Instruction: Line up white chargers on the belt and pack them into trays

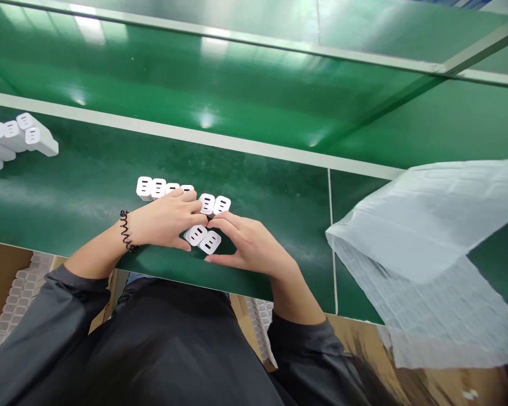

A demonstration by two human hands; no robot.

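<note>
Several white USB chargers stand on the green bench with their port faces up. A row of them (151, 188) runs beyond my left hand (169, 217), which partly covers it. Two more chargers (214, 204) stand at the row's right end. Nearer me, a pair of chargers (203, 239) sits at an angle between my hands. My left hand lies palm down with fingers stretched over the row and thumb apart beside the pair. My right hand (248, 242) curves around the pair's right side, thumb and fingers apart; whether it touches them I cannot tell.
At the far left lies a stack of white chargers (42, 138). Translucent packing sheets (427, 237) drape over the bench's right side. Boxes with trays (21, 296) stand below the front edge. A white strip (195, 132) borders the green back panel (237, 84).
</note>
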